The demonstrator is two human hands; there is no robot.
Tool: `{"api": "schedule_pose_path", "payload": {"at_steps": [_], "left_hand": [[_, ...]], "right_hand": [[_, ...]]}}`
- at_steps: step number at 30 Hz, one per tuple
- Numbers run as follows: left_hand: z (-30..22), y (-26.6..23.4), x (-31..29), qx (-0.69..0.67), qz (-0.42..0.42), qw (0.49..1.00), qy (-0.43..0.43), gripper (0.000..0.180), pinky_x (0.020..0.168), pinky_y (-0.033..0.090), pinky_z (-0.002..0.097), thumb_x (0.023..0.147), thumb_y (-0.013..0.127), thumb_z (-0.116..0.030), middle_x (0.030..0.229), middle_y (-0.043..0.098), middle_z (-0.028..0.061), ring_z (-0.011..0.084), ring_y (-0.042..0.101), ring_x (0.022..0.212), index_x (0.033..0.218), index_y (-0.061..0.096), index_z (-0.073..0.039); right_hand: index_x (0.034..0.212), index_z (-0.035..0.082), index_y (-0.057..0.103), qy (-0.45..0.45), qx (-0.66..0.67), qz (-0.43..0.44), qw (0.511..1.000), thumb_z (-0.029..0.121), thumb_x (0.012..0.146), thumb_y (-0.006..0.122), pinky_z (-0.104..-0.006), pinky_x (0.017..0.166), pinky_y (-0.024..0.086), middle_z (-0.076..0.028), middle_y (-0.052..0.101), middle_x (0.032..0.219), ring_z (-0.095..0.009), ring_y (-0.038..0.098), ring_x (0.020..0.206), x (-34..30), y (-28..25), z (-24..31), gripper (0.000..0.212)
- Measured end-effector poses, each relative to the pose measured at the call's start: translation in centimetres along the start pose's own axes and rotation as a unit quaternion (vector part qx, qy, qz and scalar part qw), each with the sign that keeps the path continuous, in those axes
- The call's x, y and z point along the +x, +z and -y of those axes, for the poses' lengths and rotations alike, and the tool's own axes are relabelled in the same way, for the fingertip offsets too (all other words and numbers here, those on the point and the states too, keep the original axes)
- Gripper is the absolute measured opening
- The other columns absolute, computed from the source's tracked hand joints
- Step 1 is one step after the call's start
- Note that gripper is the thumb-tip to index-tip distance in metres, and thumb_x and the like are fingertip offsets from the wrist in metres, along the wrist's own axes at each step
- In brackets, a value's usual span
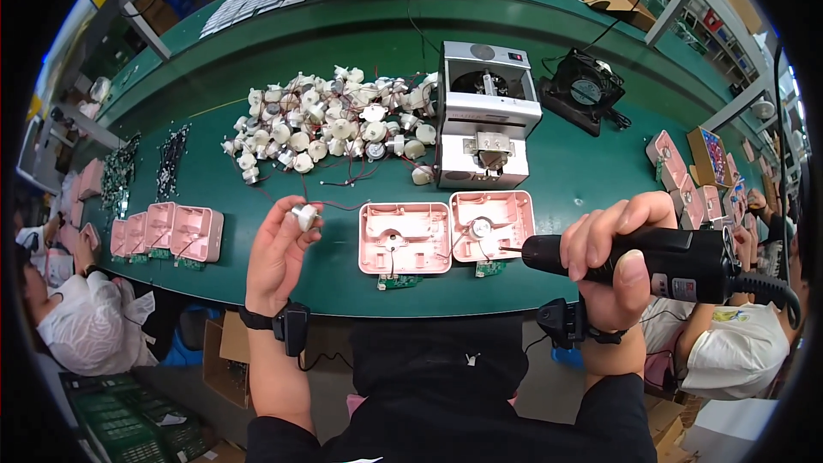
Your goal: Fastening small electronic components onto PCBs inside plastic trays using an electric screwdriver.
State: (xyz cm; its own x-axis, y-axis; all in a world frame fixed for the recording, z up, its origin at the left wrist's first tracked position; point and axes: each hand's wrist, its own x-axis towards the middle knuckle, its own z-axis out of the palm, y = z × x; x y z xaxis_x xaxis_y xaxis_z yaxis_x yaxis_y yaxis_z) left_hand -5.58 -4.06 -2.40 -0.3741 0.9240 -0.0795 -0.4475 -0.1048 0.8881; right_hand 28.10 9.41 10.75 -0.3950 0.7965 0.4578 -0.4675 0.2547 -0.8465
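My left hand pinches a small white motor with thin wires, just left of two open pink housings. The left pink housing has a round seat in its middle and a green circuit board at its front edge. In the right pink housing sits a round silvery motor; another green board hangs at its front. My right hand is wrapped round a black electric screwdriver, whose thin bit points left at the right housing's front corner.
Behind the housings lies a heap of white motors with tangled wires. A screw feeder and a black fan stand right of it. More pink housings line the left edge. Co-workers sit on both sides.
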Motion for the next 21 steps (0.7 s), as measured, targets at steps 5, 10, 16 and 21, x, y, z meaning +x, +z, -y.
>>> {"api": "schedule_pose_path", "payload": {"at_steps": [5, 10, 16, 21], "left_hand": [[0.0, 0.0, 0.6, -0.096, 0.052, 0.994, -0.021, 0.032, 0.080, 0.052, 0.0284, 0.102, 0.054, -0.021, 0.117, 0.062, 0.0135, 0.0177, 0.061, 0.095, 0.128, 0.052, -0.001], [-0.9, 1.9, 0.4, -0.076, 0.063, 0.994, -0.035, 0.034, 0.079, 0.053, 0.0276, 0.102, 0.054, -0.022, 0.115, 0.062, 0.0133, 0.0168, 0.061, 0.093, 0.129, 0.052, 0.000], [-0.6, 3.1, -0.2, 0.018, 0.022, 0.999, -0.038, 0.035, 0.081, 0.055, 0.0269, 0.102, 0.054, -0.020, 0.116, 0.061, 0.0139, 0.0177, 0.062, 0.096, 0.129, 0.053, 0.002], [-0.6, 1.3, -0.3, -0.099, 0.069, 0.991, -0.066, 0.037, 0.085, 0.056, 0.0256, 0.102, 0.054, -0.018, 0.120, 0.059, 0.0148, 0.0190, 0.063, 0.100, 0.132, 0.050, 0.003]], "right_hand": [[0.105, 0.009, 0.040, -0.009, -0.043, 0.008, 0.999, 0.031, 0.089, 0.069, -0.0320, 0.055, 0.047, -0.004, 0.051, 0.072, -0.015, 0.052, 0.053, -0.3, 0.1, 0.4, 0.039], [0.104, 0.009, 0.039, 0.038, -0.001, -0.006, 0.999, 0.026, 0.085, 0.075, -0.0335, 0.065, 0.047, -0.006, 0.052, 0.073, -0.017, 0.052, 0.063, -0.7, 0.3, 1.2, 0.044], [0.104, 0.009, 0.040, -0.007, -0.057, 0.009, 0.998, 0.032, 0.089, 0.069, -0.0318, 0.055, 0.047, -0.004, 0.051, 0.072, -0.014, 0.052, 0.053, -0.7, 0.5, 0.9, 0.040], [0.104, 0.009, 0.039, 0.005, -0.052, 0.005, 0.999, 0.032, 0.088, 0.071, -0.0317, 0.056, 0.047, -0.004, 0.051, 0.072, -0.014, 0.053, 0.053, -0.8, 0.7, 0.7, 0.042]]}}
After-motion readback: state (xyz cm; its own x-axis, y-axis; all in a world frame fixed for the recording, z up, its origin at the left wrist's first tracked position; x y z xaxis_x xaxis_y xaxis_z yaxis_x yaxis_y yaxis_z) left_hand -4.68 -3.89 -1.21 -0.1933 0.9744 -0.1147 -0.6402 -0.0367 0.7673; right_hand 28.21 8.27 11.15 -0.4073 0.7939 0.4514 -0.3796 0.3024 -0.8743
